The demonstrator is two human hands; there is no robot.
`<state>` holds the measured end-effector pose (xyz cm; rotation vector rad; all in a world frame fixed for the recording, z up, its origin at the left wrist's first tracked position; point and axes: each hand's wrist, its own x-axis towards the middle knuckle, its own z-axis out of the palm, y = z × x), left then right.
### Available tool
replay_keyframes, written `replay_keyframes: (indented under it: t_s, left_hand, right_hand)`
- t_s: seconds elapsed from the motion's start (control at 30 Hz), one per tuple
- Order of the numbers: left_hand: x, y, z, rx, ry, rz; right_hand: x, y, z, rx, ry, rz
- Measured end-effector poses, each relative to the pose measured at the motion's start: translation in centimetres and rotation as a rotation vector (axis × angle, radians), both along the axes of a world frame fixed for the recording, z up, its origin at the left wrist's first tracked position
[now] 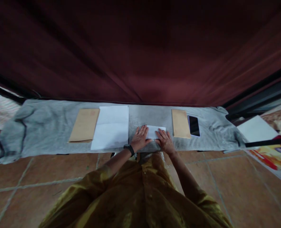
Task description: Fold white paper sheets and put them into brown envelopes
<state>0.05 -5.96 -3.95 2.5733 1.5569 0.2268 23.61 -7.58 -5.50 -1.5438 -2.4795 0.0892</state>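
Observation:
A small folded sheet of white paper (153, 133) lies flat on the grey cloth between my two hands. My left hand (140, 137) rests at its left edge, fingers stretched forward and the thumb reaching along the near edge. On the right part of the paper, my right hand (165, 141) lies with fingers out and pressing down. Larger white sheets (111, 126) are to the left of my left hand. Beyond them lies a stack of brown envelopes (84, 125). Another brown envelope (180, 123) sits just right of my right hand.
A phone (194, 126) with a dark screen lies right of the nearer envelope. Grey cloth (47, 126) covers the narrow table. A dark red curtain (140, 63) hangs behind it. At the far right are a white board (258, 129) and a colourful printed sheet (273, 158).

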Motion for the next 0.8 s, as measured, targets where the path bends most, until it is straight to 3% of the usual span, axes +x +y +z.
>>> replay_keyframes:
  t_s: [0.17, 0.33, 0.5, 0.63, 0.8]
  left_hand:
    - [0.5, -0.3, 0.1, -0.019, 0.038, 0.037]
    - [0.7, -0.8, 0.2, -0.024, 0.057, 0.049]
    - [-0.6, -1.7, 1.0, -0.035, 0.027, 0.024]
    - [-5.1, -1.7, 2.9, 0.000, -0.044, 0.095]
    - [-15.7, -0.6, 5.3, 0.151, -0.217, 0.436]
  right_hand:
    - [-0.8, -0.4, -0.4, 0.051, 0.028, -0.054]
    - [-3.6, -0.9, -0.8, 0.062, 0.084, -0.069]
    - [-5.5, -1.4, -1.2, 0.088, 0.092, -0.095]
    - [-5.7, -1.6, -1.4, 0.116, 0.088, -0.106]
    - [-5.8, -1.6, -1.5, 0.128, 0.104, -0.121]
